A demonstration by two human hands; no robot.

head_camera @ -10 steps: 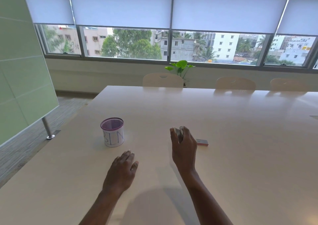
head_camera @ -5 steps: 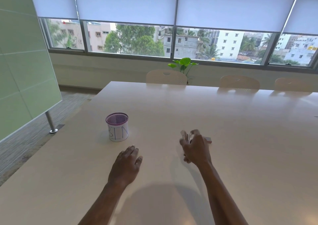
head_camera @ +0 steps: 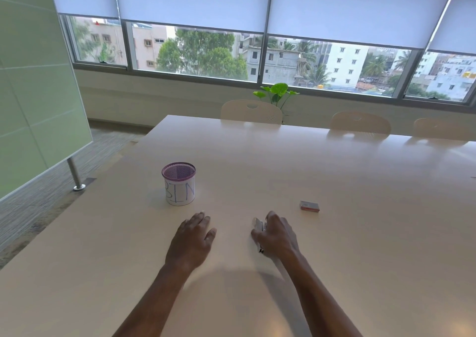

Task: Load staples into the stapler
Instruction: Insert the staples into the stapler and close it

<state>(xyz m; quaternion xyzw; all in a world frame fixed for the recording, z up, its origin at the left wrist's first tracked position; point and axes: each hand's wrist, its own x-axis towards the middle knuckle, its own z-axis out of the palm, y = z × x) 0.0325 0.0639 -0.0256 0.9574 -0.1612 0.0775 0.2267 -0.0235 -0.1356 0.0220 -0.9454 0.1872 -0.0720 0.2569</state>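
While tabled, right hand (head_camera: pixel 277 236) gripping stapler (head_camera: pixel 258 227) (half hidden)

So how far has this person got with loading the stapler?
Barely started. Done: nothing that shows; the small staple box lies shut on the table, apart from both hands. In hand: the right hand is wrapped around the stapler, mostly hiding it, while the left hand rests flat and empty. Left: opening the stapler, taking out staples, and loading them.

Two bare forearms, left hand (head_camera: pixel 192 241) and right hand (head_camera: pixel 277 237), no sleeves.
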